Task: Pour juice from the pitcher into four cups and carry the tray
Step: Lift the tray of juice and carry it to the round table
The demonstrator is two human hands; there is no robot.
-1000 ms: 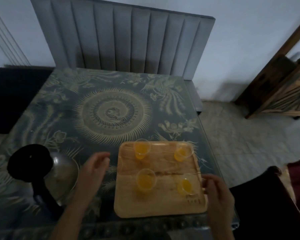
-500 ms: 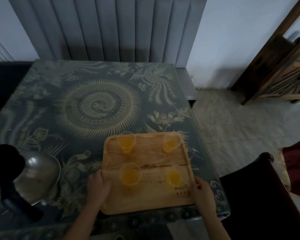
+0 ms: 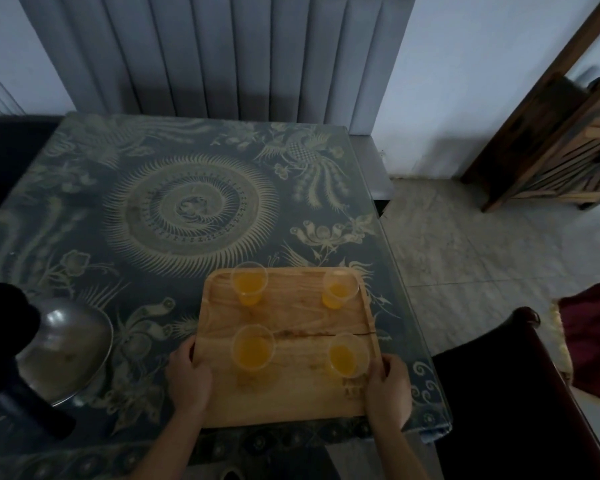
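Observation:
A square wooden tray [image 3: 291,393] lies at the near right corner of the patterned table [image 3: 153,188]. Several clear plastic cups of orange juice stand on it: far left cup [image 3: 249,284], far right cup [image 3: 339,289], near left cup [image 3: 253,347], near right cup [image 3: 347,355]. My left hand [image 3: 187,375] grips the tray's left edge. My right hand [image 3: 388,388] grips its right edge. A steel pitcher [image 3: 63,348] with a black handle and lid stands at the near left of the table.
A grey padded bench back [image 3: 222,53] rises behind the table. A dark chair [image 3: 499,393] stands right of me, with a red cloth [image 3: 589,341] beyond it. Wooden furniture [image 3: 561,133] stands at the far right on the tiled floor [image 3: 465,244].
Both hands came in from beside the tray and closed on its left and right edges. The view shifted, so the tray and table appear further left and lower.

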